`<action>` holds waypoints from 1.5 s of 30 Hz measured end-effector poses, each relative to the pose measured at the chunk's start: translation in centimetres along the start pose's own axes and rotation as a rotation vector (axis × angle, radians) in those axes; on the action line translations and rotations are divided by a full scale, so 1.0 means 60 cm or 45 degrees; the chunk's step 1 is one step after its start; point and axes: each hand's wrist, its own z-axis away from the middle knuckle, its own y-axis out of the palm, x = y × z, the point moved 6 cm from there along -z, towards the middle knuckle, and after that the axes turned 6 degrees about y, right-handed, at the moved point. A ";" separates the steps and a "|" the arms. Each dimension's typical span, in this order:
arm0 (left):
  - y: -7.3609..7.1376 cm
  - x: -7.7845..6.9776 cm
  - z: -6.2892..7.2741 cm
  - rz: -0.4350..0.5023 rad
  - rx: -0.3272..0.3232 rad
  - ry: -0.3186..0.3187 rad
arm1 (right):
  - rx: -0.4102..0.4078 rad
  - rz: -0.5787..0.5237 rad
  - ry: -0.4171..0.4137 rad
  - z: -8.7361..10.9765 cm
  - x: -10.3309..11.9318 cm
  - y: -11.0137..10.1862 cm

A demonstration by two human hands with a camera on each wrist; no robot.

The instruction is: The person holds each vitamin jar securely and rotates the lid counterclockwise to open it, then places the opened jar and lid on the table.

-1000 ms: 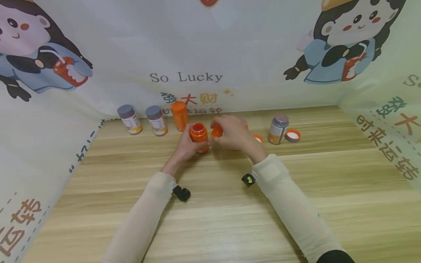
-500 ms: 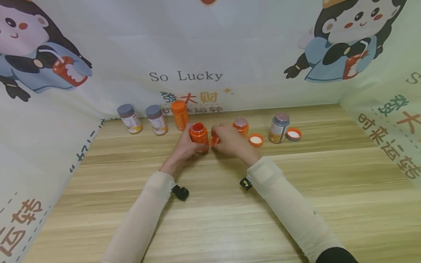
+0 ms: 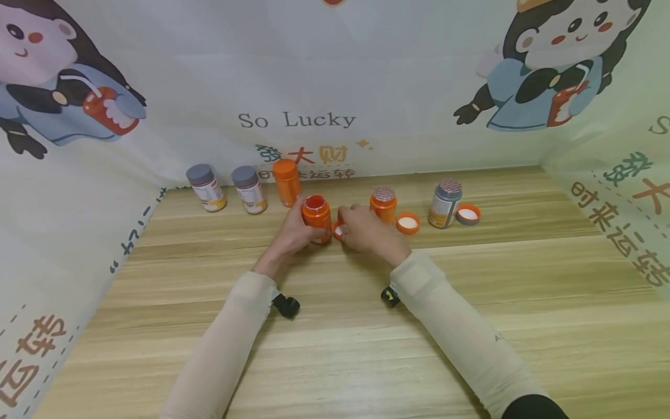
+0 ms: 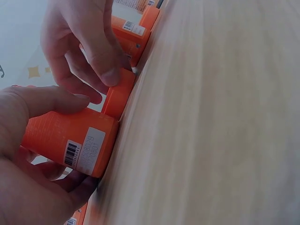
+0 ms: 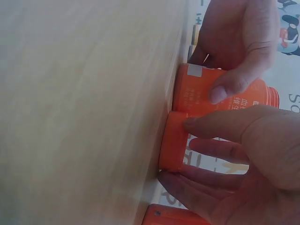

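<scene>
An uncapped orange bottle (image 3: 316,216) stands upright on the wooden table, its red mouth facing up. My left hand (image 3: 294,234) grips its side, the thumb lying across the front in the left wrist view. Right beside the bottle's base, an orange cap (image 5: 173,143) rests on the table with its white inside up. My right hand (image 3: 370,231) pinches this cap at the rim, thumb on one side and fingertips on the other. From the head view, the fingers cover most of the cap.
Behind stand two grey-capped bottles (image 3: 249,191) and a capped orange bottle (image 3: 287,183). To the right, an orange bottle (image 3: 384,203) and a grey bottle (image 3: 444,203) show patterned seals, with an upturned orange cap (image 3: 407,223) and a grey-orange cap (image 3: 468,214) beside them.
My right hand has lowered the orange cap to the table beside the bottle, turning its white inside upward. My left hand has kept its grip on the bottle.
</scene>
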 end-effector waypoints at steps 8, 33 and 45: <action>0.000 -0.006 -0.004 -0.009 0.002 0.002 | 0.022 -0.024 0.083 0.002 -0.008 -0.001; -0.069 -0.009 -0.006 0.135 -0.302 -0.214 | -0.026 -0.161 -0.103 0.075 0.024 -0.100; -0.105 -0.007 -0.058 -0.059 -0.394 -0.205 | -0.017 -0.160 -0.261 0.164 -0.022 -0.091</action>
